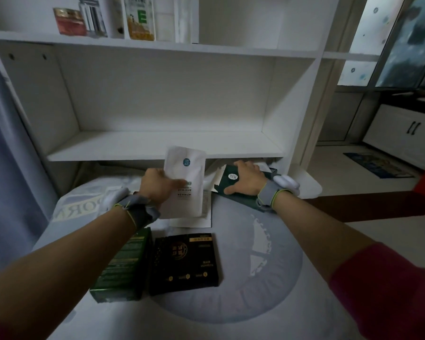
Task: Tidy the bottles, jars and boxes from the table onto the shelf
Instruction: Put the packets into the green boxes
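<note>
— Where is the white packet (185,182)?

— In the left hand (157,186), held above the far edge of the bench (255,266). The fingers are curled round its left side and the thumb presses on its face.

— And the right hand (245,179)?

— Palm down on a dark green packet (227,171) at the bench's far right corner, thumb spread wide. I cannot tell whether the fingers hook over its far edge.

— Which way does the white one run?

— Long axis upright, leaning slightly. Its top edge overlaps the front lip of the lower shelf (157,143), and the print reads upside down.

— What is it like?

— Flat, thin, matte white with rounded corners and a round blue mark near the top. More flat white packets lie beneath it.

— Anything nearer?

— A green box (123,266) and a glossy black box (185,262) lie side by side toward the near edge, on grey-blue cloth.
</note>
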